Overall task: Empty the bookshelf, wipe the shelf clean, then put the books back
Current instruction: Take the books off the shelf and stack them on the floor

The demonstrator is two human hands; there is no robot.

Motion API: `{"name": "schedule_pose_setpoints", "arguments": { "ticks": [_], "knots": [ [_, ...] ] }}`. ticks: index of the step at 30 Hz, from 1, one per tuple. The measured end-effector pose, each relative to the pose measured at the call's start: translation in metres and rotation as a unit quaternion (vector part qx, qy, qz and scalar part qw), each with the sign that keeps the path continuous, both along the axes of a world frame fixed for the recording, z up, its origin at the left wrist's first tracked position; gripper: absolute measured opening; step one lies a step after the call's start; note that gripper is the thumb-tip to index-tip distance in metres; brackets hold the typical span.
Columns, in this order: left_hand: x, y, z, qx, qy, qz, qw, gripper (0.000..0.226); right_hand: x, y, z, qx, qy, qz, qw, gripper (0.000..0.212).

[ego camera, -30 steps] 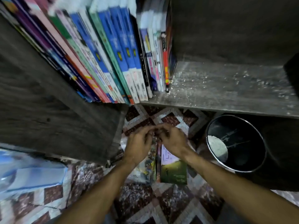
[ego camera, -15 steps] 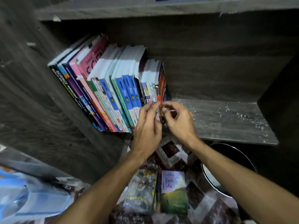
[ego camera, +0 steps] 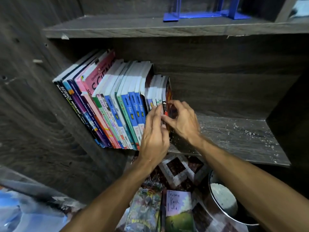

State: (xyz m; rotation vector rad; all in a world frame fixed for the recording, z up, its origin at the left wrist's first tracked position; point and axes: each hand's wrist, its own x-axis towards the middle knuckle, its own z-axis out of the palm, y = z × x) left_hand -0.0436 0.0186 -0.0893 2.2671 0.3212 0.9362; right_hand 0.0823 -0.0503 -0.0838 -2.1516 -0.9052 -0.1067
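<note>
Since half a second ago our hands have climbed the spines at mid-frame: our right hand (ego camera: 182, 119) pinches the black-and-red end book (ego camera: 168, 91), and our left hand (ego camera: 154, 131) presses straight fingers against its neighbours. The row of books (ego camera: 117, 106) still fills the left half of the dusty shelf (ego camera: 234, 136), so we judge the emptying barely begun.

The shelf board (ego camera: 234, 136) in front of me is dark wood-grain panel, matt and rough-looking, gritted with pale crumbs, while the books (ego camera: 117, 106) on it have glossy printed spines and matt white paper edges. Above me the blue stand (ego camera: 205, 15) looks like clear, shiny plastic. Below, the bin (ego camera: 210, 190) has a bright metal rim, and the two paperbacks (ego camera: 179, 213) on the smooth floor tiles (ego camera: 177, 168) have glossy covers.
</note>
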Motion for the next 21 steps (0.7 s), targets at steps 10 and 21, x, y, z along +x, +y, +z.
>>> {"name": "schedule_pose_setpoints", "arguments": {
  "ticks": [10, 21],
  "knots": [
    [0.011, -0.003, 0.001, 0.014, -0.02, -0.008, 1.0, 0.058, -0.004, -0.012, -0.008, 0.028, 0.032, 0.005, 0.999, 0.055],
    [0.049, -0.017, 0.025, -0.024, 0.13, 0.041, 0.99, 0.049, -0.004, -0.03, -0.016, 0.019, 0.137, 0.032, 0.99, 0.042]
  ]
}}
